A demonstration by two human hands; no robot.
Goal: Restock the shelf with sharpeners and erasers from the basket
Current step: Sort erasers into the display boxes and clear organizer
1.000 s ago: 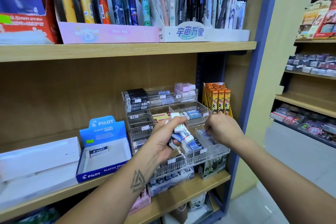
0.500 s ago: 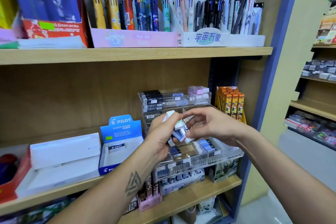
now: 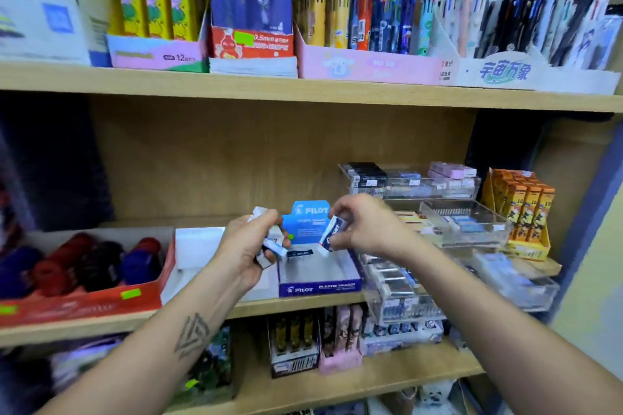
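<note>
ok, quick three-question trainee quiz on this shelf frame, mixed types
1. True or false: the right hand holds one eraser over the blue Pilot box.
2. What is in the left hand's grip? A) several erasers B) pens C) nothing
3. Fill in: the clear trays stand to the ___ of the Pilot box.

Key: 1 true; 2 A; 3 right
</note>
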